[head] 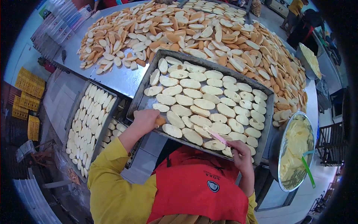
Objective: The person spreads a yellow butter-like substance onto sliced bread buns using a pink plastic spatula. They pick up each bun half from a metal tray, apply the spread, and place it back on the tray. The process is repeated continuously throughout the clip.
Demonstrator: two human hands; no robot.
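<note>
In front of me a metal baking tray holds rows of oval bread slices coated with pale cream. My left hand is at the tray's near left corner, its fingers around a bread slice whose brown crust shows; the rest of that slice is hidden. My right hand grips a pink-handled spreader over the near rows, its tip by a coated slice. A steel bowl of pale yellow cream stands at the right, with a green-handled utensil leaning on its rim.
A large heap of cut bread covers the metal table behind the tray. Lower left, another filled tray stands beside the table, above more slices. A second cream bowl sits far right. Yellow crates stand left; people are in the background.
</note>
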